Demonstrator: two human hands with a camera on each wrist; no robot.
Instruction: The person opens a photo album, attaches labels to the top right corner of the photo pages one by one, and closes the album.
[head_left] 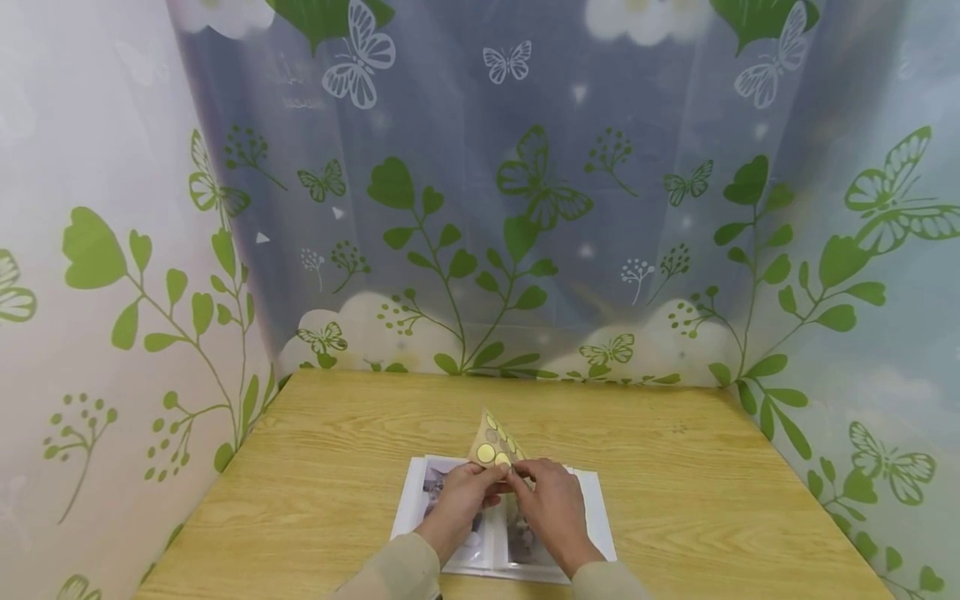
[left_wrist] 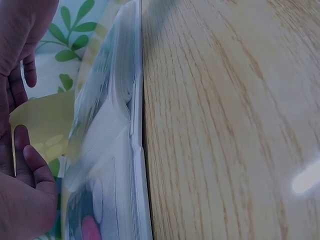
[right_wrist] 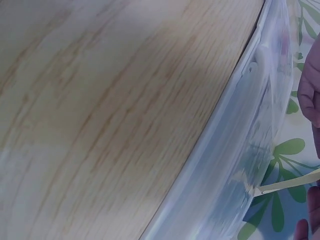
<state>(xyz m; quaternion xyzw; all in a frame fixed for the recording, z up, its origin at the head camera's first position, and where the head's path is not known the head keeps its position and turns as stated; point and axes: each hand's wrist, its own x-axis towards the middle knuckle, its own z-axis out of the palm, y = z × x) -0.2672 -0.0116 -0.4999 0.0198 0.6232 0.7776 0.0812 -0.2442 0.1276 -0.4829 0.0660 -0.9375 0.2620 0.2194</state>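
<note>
A tan sheet of round yellow stickers [head_left: 487, 437] stands tilted up above an open photo album [head_left: 600, 508] with clear sleeves. My left hand [head_left: 457, 504] pinches the sheet's lower edge between thumb and fingers. At the sheet's lower right corner, my right hand [head_left: 557, 507] pinches too, its fingertips close to the left thumb. In the left wrist view the sheet [left_wrist: 45, 120] bends between the two hands, apart from the tabletop. The right wrist view catches the sheet [right_wrist: 290, 184] edge-on beside the album's stacked pages [right_wrist: 220, 150]. My hands cover part of the album's photos.
The album lies flat on a wood-grain table [head_left: 300, 483] near its front. Behind the table hangs a curtain [head_left: 465, 208] printed with leaves and butterflies, with similar printed sheeting on the left [head_left: 150, 250] and right [head_left: 847, 333].
</note>
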